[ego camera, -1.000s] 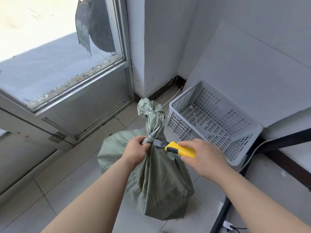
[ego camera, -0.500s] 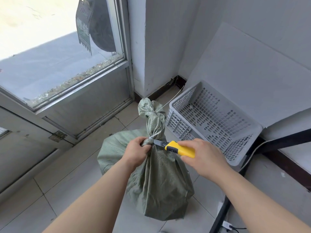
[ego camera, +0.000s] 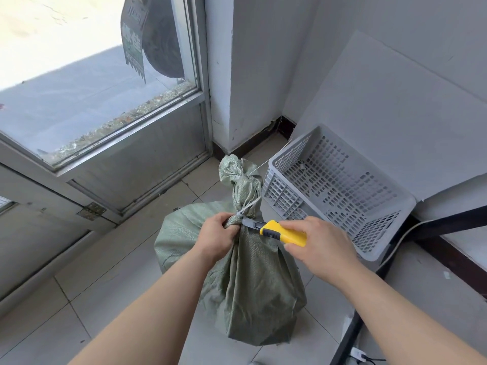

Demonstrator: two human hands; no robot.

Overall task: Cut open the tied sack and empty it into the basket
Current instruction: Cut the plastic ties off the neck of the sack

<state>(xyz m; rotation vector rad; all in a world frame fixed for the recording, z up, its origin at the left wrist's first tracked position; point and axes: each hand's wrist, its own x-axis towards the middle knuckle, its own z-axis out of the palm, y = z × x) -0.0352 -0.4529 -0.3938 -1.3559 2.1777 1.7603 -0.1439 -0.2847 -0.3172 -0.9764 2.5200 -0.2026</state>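
From the head camera I see the green woven sack standing on the tiled floor, its neck bound with white string. My left hand has its fingers wrapped tight around the gathered neck just below the tie. My right hand grips a yellow utility knife, its blade tip touching the neck beside the string. The grey perforated basket sits just right of the sack, tipped against the wall.
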